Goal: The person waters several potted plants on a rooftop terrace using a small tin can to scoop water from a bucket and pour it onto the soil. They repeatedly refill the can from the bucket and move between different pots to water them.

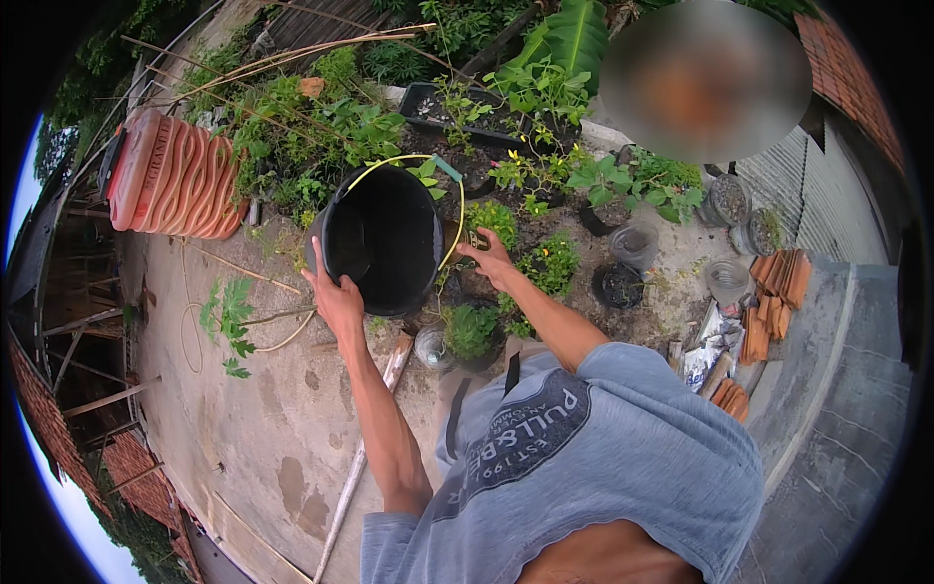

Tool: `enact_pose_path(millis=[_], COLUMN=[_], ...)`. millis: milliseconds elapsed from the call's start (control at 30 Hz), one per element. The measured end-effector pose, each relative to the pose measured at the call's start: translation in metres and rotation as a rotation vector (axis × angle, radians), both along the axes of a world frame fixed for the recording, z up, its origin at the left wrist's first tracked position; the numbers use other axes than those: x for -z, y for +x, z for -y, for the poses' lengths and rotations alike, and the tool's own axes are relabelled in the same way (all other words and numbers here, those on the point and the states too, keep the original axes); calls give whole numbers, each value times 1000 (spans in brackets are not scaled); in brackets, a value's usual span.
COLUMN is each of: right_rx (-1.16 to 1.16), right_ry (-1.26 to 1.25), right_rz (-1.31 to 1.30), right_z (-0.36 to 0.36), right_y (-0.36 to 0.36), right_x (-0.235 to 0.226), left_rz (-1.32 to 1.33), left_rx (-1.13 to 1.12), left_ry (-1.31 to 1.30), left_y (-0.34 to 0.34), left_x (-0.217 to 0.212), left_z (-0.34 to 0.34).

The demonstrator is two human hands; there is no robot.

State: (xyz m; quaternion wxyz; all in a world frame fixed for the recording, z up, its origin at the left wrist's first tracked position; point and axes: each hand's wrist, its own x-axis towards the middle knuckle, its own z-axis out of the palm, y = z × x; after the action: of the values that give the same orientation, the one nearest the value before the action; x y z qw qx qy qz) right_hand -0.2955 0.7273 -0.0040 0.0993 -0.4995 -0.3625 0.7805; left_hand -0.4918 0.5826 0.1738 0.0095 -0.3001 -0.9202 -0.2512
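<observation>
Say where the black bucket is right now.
In the head view, the black bucket is left of centre, the left hand at its lower-left side, the right hand to its right.

I count two grips of mine, one left (338, 297) and one right (489, 261). I see one black bucket (399, 238) with one yellow handle (463, 209), one red lidded bin (175, 180), one long black planter (428, 124), one pale pole (339, 506) and at least five clear containers (634, 245). The orange tiles (778, 282) overlap too much for me to count.
</observation>
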Motion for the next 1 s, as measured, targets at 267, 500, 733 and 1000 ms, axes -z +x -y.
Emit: enact_pose_path(millis=[267,500,733,1000], right_rx=[233,434,652,819], right_ry=[-141,77,296,322], right_rz=[-10,426,724,944], right_z=[-13,-99,-264,-395], right_y=[83,170,194,181], right_x=[31,20,0,-33], left_rz=[990,1089,1066,1105], left_rx=[-306,-399,-497,-557], left_ry=[459,441,353,276], left_y=[-14,28,53,73], left_x=[65,79,95,95], left_z=[71,111,142,151])
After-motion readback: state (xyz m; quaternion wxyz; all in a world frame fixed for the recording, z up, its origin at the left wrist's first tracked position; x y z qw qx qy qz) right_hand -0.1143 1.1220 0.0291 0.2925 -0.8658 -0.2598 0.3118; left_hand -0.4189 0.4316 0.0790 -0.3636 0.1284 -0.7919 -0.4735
